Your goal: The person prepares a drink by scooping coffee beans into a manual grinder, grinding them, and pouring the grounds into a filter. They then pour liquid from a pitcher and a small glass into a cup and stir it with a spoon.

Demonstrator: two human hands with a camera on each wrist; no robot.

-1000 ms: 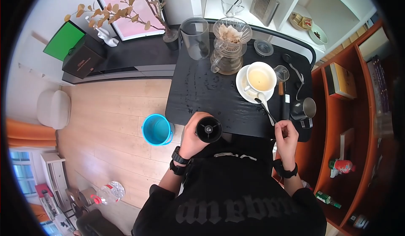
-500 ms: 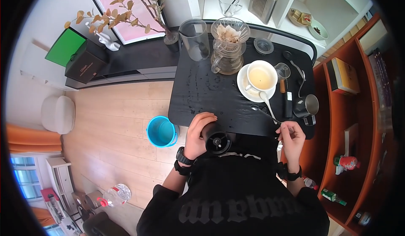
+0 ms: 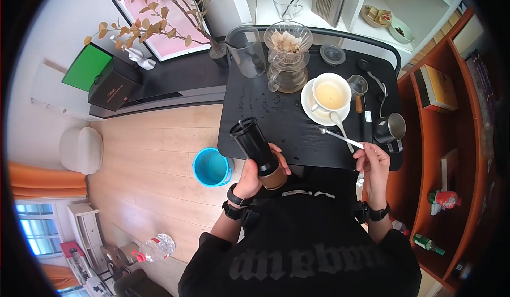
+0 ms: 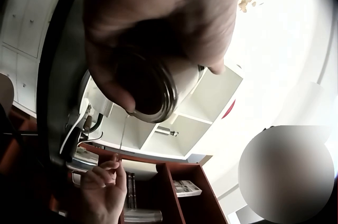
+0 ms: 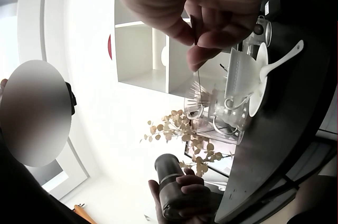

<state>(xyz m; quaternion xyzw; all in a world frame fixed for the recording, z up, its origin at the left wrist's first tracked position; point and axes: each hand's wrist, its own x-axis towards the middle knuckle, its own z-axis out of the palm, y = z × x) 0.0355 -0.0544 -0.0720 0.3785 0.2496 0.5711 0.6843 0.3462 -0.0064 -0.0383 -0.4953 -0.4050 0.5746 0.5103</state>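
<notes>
My left hand (image 3: 249,179) grips a black hand coffee grinder (image 3: 251,140) with a brown band near its lower end. The grinder leans over the table's front edge, its metal spindle tip pointing up and left. In the left wrist view, my fingers wrap round the grinder's rounded end (image 4: 150,94). My right hand (image 3: 375,164) pinches a slim metal spoon (image 3: 340,136) by the handle end, its small bowl pointing left over the table. A white cup (image 3: 331,92) of pale yellowish liquid stands on a saucer (image 3: 311,114), with a white spoon (image 3: 342,131) leaning at its front.
On the black table (image 3: 276,111) stand a glass server with a dripper (image 3: 288,42) and used filter, a tall glass jar (image 3: 246,53), a round lid (image 3: 333,55), a small glass (image 3: 358,85) and a metal pitcher (image 3: 390,128). A blue bucket (image 3: 211,168) is on the floor.
My left hand has turned the grinder from facing the camera end-on to lying slanted, spindle tip up and left. My right hand has lifted the metal spoon from beside the saucer.
</notes>
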